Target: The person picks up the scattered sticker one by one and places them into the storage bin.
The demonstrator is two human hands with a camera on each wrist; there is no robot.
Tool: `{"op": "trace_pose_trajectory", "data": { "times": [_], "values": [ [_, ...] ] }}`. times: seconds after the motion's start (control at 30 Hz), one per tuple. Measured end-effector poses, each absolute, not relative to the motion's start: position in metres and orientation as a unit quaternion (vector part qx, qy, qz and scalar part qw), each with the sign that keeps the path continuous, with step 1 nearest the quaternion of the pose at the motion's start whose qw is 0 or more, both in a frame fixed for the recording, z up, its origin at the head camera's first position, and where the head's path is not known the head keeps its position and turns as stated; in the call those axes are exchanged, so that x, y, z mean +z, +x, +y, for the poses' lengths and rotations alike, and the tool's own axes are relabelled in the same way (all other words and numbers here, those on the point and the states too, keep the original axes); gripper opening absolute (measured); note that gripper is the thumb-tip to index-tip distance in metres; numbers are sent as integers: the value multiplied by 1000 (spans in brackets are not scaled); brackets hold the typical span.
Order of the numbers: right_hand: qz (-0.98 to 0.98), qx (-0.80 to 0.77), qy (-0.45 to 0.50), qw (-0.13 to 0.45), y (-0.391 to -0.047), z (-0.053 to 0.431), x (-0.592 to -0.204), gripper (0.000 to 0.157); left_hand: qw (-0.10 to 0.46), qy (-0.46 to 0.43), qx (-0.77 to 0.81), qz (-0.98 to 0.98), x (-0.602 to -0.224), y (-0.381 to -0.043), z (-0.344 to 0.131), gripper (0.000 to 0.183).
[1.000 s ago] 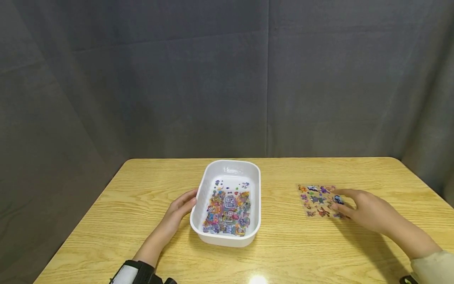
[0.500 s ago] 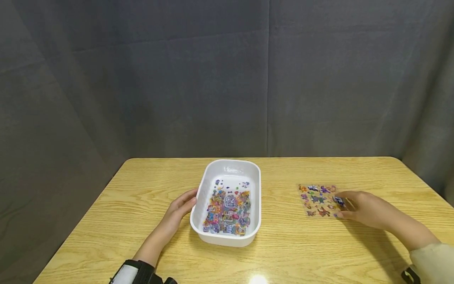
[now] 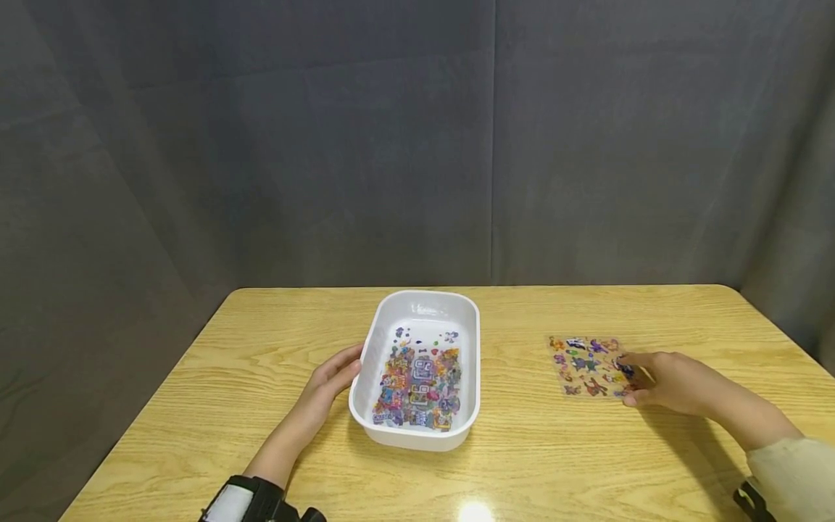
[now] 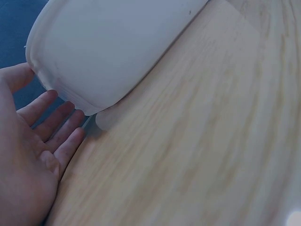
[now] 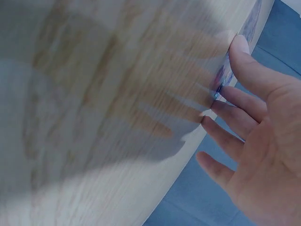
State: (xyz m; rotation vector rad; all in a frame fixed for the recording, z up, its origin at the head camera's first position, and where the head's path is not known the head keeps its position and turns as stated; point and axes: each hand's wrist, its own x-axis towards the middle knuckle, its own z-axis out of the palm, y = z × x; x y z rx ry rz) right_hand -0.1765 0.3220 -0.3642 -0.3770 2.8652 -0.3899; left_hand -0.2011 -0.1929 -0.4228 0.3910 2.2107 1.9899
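Observation:
A deep white tray (image 3: 383, 431) with rounded corners stands at the middle of the table. My left hand (image 3: 324, 388) touches its outer left wall, fingers extended; in the left wrist view the fingertips (image 4: 75, 115) meet the plastic. Inside lie clear sheets printed with colourful cartoon stickers (image 3: 417, 391). To the right, another transparent sticker sheet (image 3: 585, 370) lies flat on the wood. My right hand (image 3: 685, 388) is over its right edge, thumb and fingers apart and bent loosely. From the right wrist, the fingertips (image 5: 221, 92) show right at the sheet's edge.
The wood-grained table (image 3: 515, 464) has rounded far corners. Behind it hangs a grey curtain (image 3: 365, 159). A black band (image 3: 244, 500) sits on the left wrist, and a light sleeve (image 3: 789, 471) covers the right forearm.
My right thumb and fingers have slid slightly right, from over the sticker sheet to its right edge. The sheet stays in place, as do the tray and my left hand.

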Motion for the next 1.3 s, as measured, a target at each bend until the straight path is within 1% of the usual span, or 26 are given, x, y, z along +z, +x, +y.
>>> {"op": "trace_pose_trajectory", "data": {
  "times": [0.1, 0.33, 0.53, 0.87, 1.13, 1.3],
  "values": [
    [977, -129, -131, 112, -176, 321, -363, 82, 71, 129, 662, 735, -422, -202, -193, 50],
    [978, -116, -143, 98, -176, 318, -359, 69, 72, 120, 659, 739, -422, -202, -194, 51],
    [979, -106, -154, 78, -177, 318, -358, 66, 67, 124, 660, 738, -420, -204, -194, 51],
    [980, -107, -155, 69, -177, 318, -360, 59, 73, 123, 660, 737, -421, -203, -193, 51],
    [983, -105, -139, 59, -173, 316, -361, 45, 72, 123, 660, 737, -424, -201, -193, 51],
    [984, -113, -136, 34, -169, 315, -359, 39, 72, 122, 661, 737, -424, -201, -194, 51]
  ]
}}
